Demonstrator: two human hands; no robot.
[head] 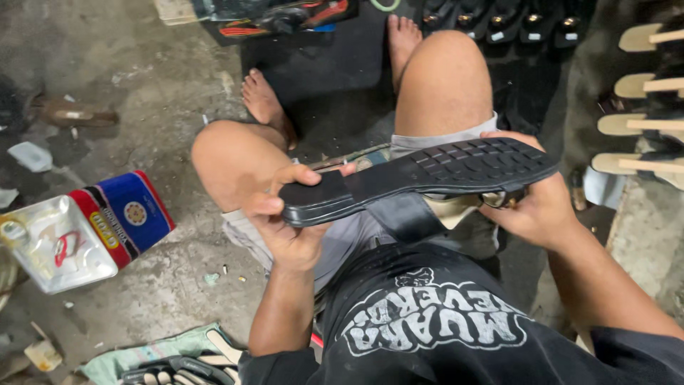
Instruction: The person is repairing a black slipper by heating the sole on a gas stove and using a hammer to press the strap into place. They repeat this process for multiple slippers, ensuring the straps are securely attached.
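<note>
- The left hand grips the heel end of a black sole, thumb on top, fingers curled under the edge.
- The right hand grasps the toe end from below, fingers clenched around it.
- The sole is held tread-up over the person's lap, between the bare knees, a black strap hanging beneath it.
- On the floor to the left lies a red-and-blue tin, beside an open metal tin.
- Pale soles lie in a row at right.
</note>
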